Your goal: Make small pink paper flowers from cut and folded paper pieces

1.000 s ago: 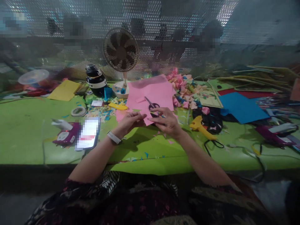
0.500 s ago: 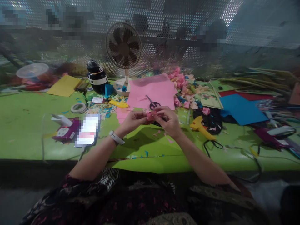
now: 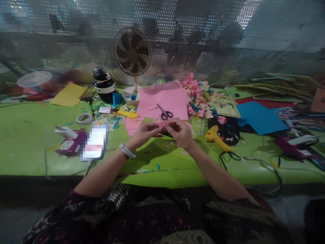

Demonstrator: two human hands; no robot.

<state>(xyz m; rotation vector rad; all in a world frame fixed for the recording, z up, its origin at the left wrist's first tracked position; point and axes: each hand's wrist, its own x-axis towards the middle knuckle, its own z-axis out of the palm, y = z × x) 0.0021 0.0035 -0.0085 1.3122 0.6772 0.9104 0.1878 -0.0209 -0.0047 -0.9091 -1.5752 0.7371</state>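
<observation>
Between my two hands is a small piece of pink paper (image 3: 163, 125), pinched at its sides above the green tabletop. My left hand (image 3: 145, 134) is closed on its left edge with thumb and fingers. On the other edge, my right hand (image 3: 182, 134) grips it with thumb and forefinger. Just beyond my fingers, black-handled scissors (image 3: 166, 114) lie on a large pink sheet (image 3: 162, 95). Smaller pink pieces (image 3: 132, 125) are by my left fingers. To the right of my hands rests a yellow glue gun (image 3: 218, 139).
A lit phone (image 3: 95, 142), a purple device (image 3: 71, 142) and a tape roll (image 3: 84, 118) lie left. Behind stand a black bottle (image 3: 103, 85) and a fan (image 3: 132, 51). Folded paper shapes (image 3: 198, 93) pile up right of the pink sheet, near blue paper (image 3: 262, 117).
My right fingers have shifted slightly down and apart, so more of the pink paper and the scissor handles shows. The whole view has moved a little. Both hands keep their hold.
</observation>
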